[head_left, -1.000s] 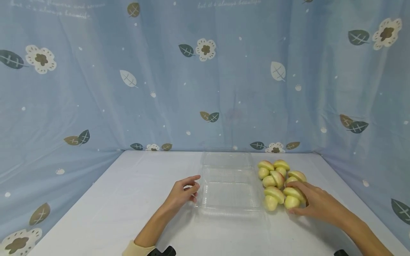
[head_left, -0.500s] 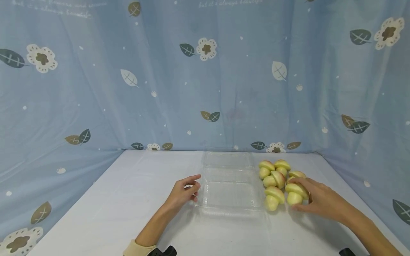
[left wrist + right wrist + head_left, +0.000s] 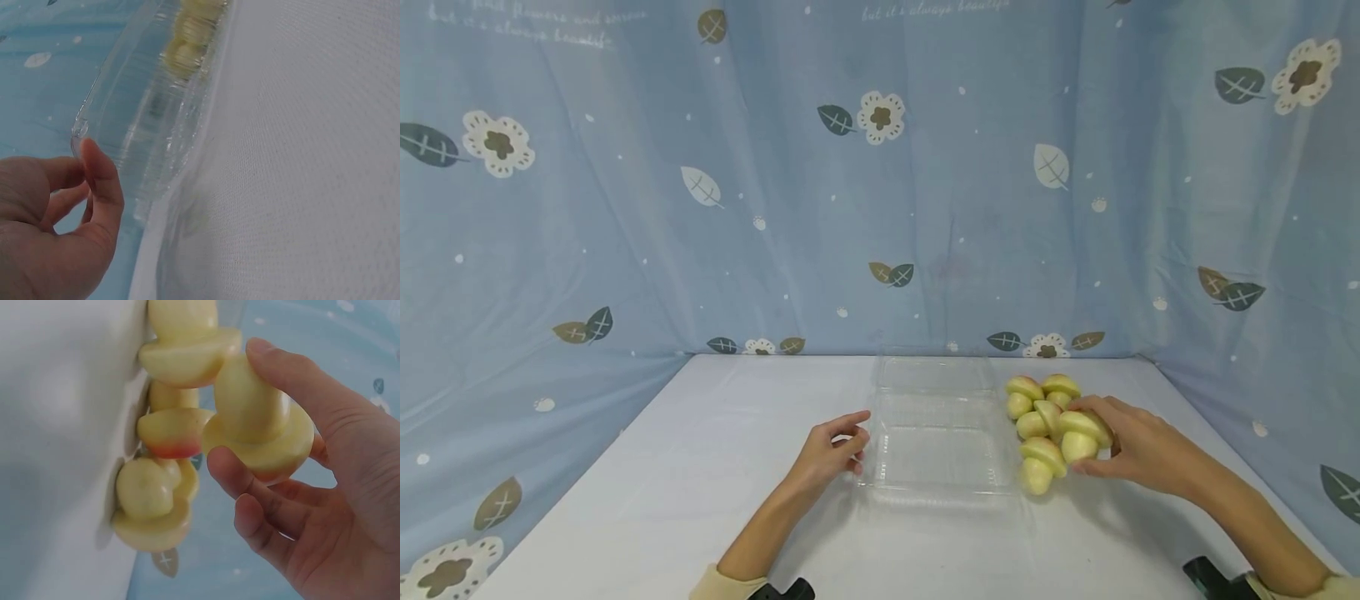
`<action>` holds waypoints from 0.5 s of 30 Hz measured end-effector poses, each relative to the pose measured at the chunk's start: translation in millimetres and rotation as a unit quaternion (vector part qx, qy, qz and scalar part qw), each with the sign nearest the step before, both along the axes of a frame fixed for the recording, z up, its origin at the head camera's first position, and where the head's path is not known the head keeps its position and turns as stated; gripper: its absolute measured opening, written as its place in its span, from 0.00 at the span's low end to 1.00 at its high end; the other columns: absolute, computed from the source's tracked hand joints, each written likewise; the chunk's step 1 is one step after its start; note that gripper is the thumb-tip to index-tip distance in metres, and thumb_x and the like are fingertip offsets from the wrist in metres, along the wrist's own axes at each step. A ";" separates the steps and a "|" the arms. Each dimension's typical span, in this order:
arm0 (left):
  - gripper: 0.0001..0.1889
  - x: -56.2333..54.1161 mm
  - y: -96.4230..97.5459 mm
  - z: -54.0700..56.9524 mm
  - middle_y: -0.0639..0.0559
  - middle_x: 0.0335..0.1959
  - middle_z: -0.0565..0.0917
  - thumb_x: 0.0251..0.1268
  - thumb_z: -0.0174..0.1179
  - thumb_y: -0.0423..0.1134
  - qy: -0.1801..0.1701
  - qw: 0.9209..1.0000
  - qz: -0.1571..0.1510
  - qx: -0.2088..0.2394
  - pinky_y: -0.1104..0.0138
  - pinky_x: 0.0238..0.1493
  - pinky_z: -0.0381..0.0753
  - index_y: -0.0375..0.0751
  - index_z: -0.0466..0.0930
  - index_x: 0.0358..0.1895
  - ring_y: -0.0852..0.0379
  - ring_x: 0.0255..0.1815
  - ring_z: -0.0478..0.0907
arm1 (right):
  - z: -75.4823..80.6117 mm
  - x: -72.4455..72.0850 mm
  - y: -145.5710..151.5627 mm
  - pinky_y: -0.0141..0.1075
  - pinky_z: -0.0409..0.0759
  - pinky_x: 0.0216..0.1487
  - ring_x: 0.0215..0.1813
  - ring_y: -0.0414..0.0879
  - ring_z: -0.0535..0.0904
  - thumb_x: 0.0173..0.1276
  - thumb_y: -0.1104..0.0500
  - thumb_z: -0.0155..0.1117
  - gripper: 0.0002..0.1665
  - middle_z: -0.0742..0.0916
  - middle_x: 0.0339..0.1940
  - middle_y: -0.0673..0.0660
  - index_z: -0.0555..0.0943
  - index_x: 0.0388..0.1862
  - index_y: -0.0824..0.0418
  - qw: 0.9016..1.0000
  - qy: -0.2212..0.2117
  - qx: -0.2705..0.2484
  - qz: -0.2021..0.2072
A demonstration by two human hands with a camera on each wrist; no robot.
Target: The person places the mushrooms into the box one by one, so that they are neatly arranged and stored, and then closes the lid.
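Note:
My right hand (image 3: 1146, 442) grips a yellow-green toy mushroom (image 3: 1081, 437) with a rounded stem and a wide cap. In the right wrist view, the thumb lies on the stem of this mushroom (image 3: 250, 403) and the fingertips support the cap, clear of the table. Several matching mushrooms (image 3: 147, 490), some blushed pink, lie grouped beside it on the table. My left hand (image 3: 825, 452) is at the left edge of a clear plastic clamshell box (image 3: 940, 457), whose lid lies open behind. In the left wrist view, thumb and fingers pinch the rim of the box (image 3: 134, 119).
A white table (image 3: 715, 425) carries everything. A blue curtain (image 3: 775, 208) printed with leaves and flowers closes off the back and both sides. The mushroom group stands just right of the box. Each wrist wears a black camera mount (image 3: 1213, 575).
My right hand has lifted the nearest right-hand mushroom off the table, raising it and shifting it slightly left, over the others. The left hand and the box have stayed in place.

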State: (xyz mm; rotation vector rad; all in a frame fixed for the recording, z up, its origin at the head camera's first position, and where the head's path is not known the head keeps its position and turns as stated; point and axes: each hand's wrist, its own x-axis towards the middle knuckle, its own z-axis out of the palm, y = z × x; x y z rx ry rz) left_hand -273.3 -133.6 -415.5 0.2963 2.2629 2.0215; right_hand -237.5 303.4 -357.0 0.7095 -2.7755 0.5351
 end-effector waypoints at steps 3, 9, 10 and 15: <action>0.23 0.4 -0.2 -0.1 0.48 0.40 0.75 0.70 0.57 0.31 -0.001 1.000 0.000 -0.003 0.72 0.27 0.81 0.34 0.71 0.68 0.59 0.28 0.74 | 2.2 -2.2 -2.0 0.26 0.73 0.25 0.27 0.28 0.70 0.52 0.36 0.75 0.44 0.82 0.44 0.51 0.72 0.64 0.52 1.000 0.002 -0.001 0.002; 0.23 0.4 -0.1 0.0 0.48 0.40 0.75 0.70 0.57 0.31 -0.001 1.000 -0.001 -0.004 0.72 0.27 0.82 0.34 0.71 0.68 0.59 0.28 0.74 | 5.8 -5.1 -5.4 0.26 0.72 0.25 0.27 0.28 0.70 0.52 0.35 0.75 0.44 0.82 0.43 0.51 0.73 0.63 0.53 1.000 0.013 -0.006 0.008; 0.23 0.2 0.0 -0.2 0.48 0.40 0.75 0.70 0.57 0.31 -0.001 1.000 -0.002 -0.003 0.72 0.27 0.81 0.34 0.71 0.67 0.59 0.28 0.74 | 6.1 -5.5 -6.1 0.26 0.72 0.25 0.27 0.29 0.70 0.52 0.36 0.75 0.44 0.82 0.42 0.50 0.73 0.63 0.54 1.000 0.011 -0.010 0.008; 0.23 0.0 -0.2 -0.6 0.48 0.40 0.74 0.70 0.57 0.31 0.003 1.000 -0.004 0.000 0.73 0.27 0.81 0.33 0.71 0.67 0.61 0.28 0.74 | 6.8 -8.6 -10.8 0.26 0.74 0.26 0.31 0.32 0.73 0.52 0.37 0.75 0.44 0.82 0.45 0.51 0.73 0.63 0.54 1.000 0.003 -0.027 0.014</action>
